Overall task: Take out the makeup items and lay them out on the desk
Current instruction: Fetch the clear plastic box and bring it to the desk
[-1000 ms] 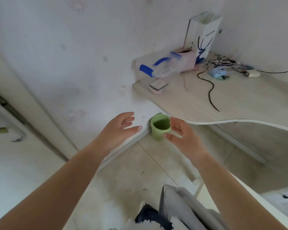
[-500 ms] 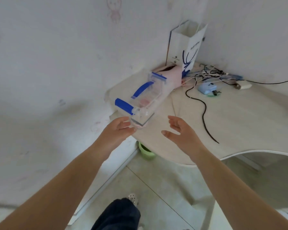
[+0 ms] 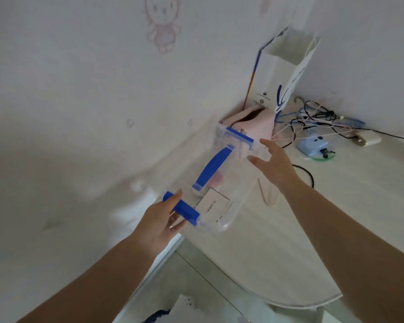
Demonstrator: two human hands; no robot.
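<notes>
A clear plastic storage box [image 3: 233, 199] with a blue handle and blue latches lies on the pale wooden desk [image 3: 336, 229], against the wall. Through its lid I see a white packet [image 3: 214, 202] and something pink [image 3: 216, 178]. My left hand [image 3: 160, 223] touches the near blue latch [image 3: 181, 208], thumb on top and fingers under it. My right hand [image 3: 274, 163] is spread open beside the far end of the box, close to the far latch [image 3: 239, 137], holding nothing.
A pink pouch [image 3: 258, 122] and a tall white paper bag [image 3: 282, 73] stand behind the box in the corner. Tangled cables [image 3: 313, 117], a light blue device [image 3: 313, 145] and a white charger [image 3: 369, 139] lie on the desk's far side. The tiled floor [image 3: 196, 283] shows below.
My view has risen from the floor and green cup to the desk. Both hands have moved forward to the box; the left hand now touches the near latch, the right reaches the far end.
</notes>
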